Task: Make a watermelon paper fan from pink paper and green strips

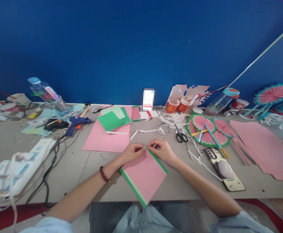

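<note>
A pink sheet of paper (144, 178) with green strips along two opposite edges lies turned like a diamond at the table's front. My left hand (133, 152) pinches its far corner from the left, thumb and fingers pressed together. From the right, my right hand (161, 150) grips the same corner, fingers closed at the end of the green strip. Both sets of fingertips nearly meet there. Just beyond the hands are white paper strips (117, 132) and a larger pink sheet (102, 139) with green sheets (112, 119) on it.
Scissors (180, 136), paper scraps (175, 118) and watermelon-like paper fans (204, 127) lie to the right, with a phone (237, 184) nearer. A blue glue gun (74, 124), black cable and power strip (32, 165) occupy the left. Red paper cups (172, 105) stand by the blue wall.
</note>
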`<act>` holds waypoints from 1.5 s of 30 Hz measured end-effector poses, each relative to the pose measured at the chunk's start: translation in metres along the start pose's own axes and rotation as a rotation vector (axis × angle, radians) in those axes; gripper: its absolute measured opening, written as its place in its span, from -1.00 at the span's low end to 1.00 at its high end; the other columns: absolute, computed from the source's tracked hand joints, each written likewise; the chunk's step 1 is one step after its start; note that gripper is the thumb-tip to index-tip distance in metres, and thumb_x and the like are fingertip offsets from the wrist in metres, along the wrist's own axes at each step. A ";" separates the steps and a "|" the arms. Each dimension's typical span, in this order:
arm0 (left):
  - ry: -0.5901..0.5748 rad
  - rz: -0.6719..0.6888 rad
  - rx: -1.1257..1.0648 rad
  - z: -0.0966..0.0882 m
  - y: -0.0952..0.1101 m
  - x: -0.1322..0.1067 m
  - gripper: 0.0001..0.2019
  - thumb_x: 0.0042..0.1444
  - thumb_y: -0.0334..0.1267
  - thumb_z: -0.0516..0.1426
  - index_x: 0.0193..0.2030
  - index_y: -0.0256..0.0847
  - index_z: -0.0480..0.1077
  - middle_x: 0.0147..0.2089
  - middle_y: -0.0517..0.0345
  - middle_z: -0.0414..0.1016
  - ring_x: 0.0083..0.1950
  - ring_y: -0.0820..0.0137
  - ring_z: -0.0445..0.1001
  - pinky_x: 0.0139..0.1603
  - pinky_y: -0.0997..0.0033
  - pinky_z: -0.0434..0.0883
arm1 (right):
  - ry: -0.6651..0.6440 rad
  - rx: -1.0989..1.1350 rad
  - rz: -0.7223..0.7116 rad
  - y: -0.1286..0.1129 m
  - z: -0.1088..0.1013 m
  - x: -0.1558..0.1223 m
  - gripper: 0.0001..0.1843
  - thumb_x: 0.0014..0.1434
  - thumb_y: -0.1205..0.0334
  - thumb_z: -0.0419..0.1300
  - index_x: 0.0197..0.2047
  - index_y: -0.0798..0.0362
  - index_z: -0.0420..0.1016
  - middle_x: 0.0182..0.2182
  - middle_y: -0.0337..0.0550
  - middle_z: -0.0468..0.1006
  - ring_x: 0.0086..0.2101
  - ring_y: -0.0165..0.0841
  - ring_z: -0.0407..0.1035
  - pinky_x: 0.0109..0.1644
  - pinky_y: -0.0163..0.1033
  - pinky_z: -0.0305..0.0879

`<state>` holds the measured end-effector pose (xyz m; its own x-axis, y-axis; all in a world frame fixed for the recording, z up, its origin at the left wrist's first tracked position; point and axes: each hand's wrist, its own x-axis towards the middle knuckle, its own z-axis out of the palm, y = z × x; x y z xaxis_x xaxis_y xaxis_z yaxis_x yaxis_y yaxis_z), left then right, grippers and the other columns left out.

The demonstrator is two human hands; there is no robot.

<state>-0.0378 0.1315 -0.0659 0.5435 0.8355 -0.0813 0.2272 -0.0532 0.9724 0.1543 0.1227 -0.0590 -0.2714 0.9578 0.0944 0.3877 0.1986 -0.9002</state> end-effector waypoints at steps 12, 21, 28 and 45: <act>0.004 0.025 0.050 0.000 -0.005 0.000 -0.65 0.14 -0.05 0.03 -0.50 -0.29 0.34 -0.56 0.26 0.16 -0.48 0.50 0.12 -0.49 0.51 0.11 | 0.024 -0.054 -0.053 -0.001 0.001 -0.002 -0.90 0.07 0.26 0.20 -0.38 0.04 0.55 -0.42 -0.18 0.57 -0.40 -0.37 0.39 -0.34 -0.30 0.26; 0.008 0.043 0.071 0.001 -0.002 -0.001 -0.67 0.14 -0.09 0.03 -0.53 -0.27 0.33 -0.56 0.26 0.20 -0.49 0.49 0.14 -0.48 0.50 0.12 | 0.047 -0.022 -0.028 0.001 0.004 -0.002 -0.94 0.04 0.25 0.21 -0.36 0.04 0.47 -0.43 -0.21 0.53 -0.40 -0.39 0.39 -0.34 -0.30 0.28; 0.019 0.047 0.113 0.002 -0.004 -0.002 -0.68 0.16 -0.14 0.01 -0.55 -0.26 0.29 -0.56 0.26 0.17 -0.50 0.50 0.12 -0.48 0.48 0.09 | -0.037 0.253 0.084 0.016 0.007 0.002 -0.76 0.02 0.16 0.26 -0.23 0.06 0.42 -0.37 -0.20 0.47 -0.33 -0.39 0.38 -0.27 -0.30 0.30; 0.071 0.031 0.051 0.000 0.002 -0.001 -0.67 0.09 -0.03 0.06 -0.49 -0.26 0.33 -0.54 0.24 0.28 -0.46 0.47 0.22 -0.46 0.51 0.19 | -0.099 0.329 0.134 0.009 0.002 0.002 -0.74 0.01 0.17 0.28 -0.22 0.07 0.43 -0.37 -0.21 0.46 -0.33 -0.41 0.35 -0.23 -0.29 0.24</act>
<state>-0.0374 0.1306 -0.0639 0.4930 0.8694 -0.0337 0.2528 -0.1060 0.9617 0.1555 0.1257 -0.0680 -0.3280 0.9427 -0.0605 0.1256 -0.0199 -0.9919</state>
